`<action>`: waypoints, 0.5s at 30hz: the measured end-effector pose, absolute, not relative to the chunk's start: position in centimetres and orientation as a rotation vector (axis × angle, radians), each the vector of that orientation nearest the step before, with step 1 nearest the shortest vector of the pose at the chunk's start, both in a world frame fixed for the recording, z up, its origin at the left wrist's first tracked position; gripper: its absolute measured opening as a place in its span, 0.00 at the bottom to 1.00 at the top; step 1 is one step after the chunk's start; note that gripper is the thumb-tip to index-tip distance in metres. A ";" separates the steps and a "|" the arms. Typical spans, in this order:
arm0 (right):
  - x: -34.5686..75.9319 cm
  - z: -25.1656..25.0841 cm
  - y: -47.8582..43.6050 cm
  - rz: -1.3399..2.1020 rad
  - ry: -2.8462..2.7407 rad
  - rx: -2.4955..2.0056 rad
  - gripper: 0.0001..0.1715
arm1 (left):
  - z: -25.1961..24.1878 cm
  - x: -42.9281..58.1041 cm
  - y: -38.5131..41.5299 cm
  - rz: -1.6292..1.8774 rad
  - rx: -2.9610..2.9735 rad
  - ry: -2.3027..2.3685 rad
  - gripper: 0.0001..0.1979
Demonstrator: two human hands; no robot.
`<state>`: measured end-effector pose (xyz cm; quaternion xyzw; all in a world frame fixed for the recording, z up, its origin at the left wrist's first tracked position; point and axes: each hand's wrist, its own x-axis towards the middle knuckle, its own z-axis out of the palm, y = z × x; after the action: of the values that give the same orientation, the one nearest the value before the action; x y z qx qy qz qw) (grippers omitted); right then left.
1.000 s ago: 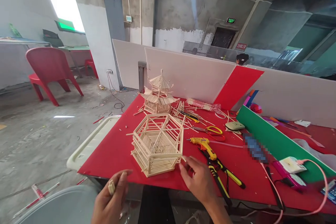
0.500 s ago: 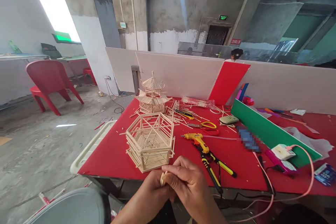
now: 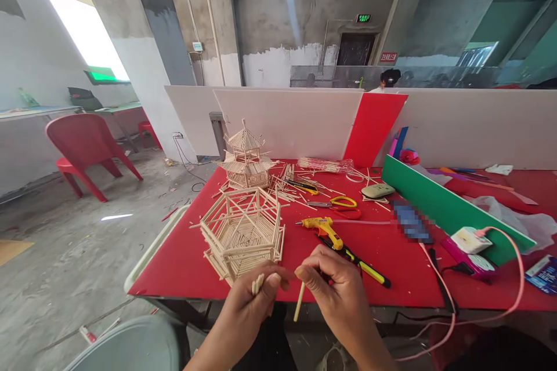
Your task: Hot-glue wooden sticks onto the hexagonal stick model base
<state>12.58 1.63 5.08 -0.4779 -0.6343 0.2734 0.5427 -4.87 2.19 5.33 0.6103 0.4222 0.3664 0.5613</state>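
Observation:
My left hand (image 3: 261, 295) is closed around several short wooden sticks (image 3: 257, 284), whose ends poke out above the thumb. Between the thumb and fingers of my right hand (image 3: 328, 281) hangs a single wooden stick (image 3: 299, 302), pointing down past the table's front edge. Just beyond my left hand stands an open six-sided stick frame (image 3: 243, 232) with a floor of sticks laid in rings. Behind it rises a small stick pagoda (image 3: 246, 156) with tiered roofs. A yellow glue gun (image 3: 324, 231) lies beyond my right hand, over black-and-yellow pliers (image 3: 368, 269), which that hand partly hides.
On the red table (image 3: 174, 261) lie scissors (image 3: 343, 203), a utility knife (image 3: 303, 186), loose sticks (image 3: 285, 191) and a bagged bundle of sticks (image 3: 326, 165). A green board (image 3: 452, 214) stands at right, near a power strip (image 3: 472, 261) with a pink cable. A grey stool (image 3: 126, 348) is at lower left.
My hands have moved apart from being pressed together. One stick now hangs from my right hand, while the rest stay in my left. The view has shifted slightly.

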 end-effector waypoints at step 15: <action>11.2 0.8 2.5 0.606 -1.335 -1.253 0.16 | 9.0 -8.6 5.4 1.083 1.483 1.142 0.13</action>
<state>11.24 2.53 0.82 -0.5338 -0.5688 0.2582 0.5700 -8.65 5.37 9.04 0.6052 0.4661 0.4421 0.4702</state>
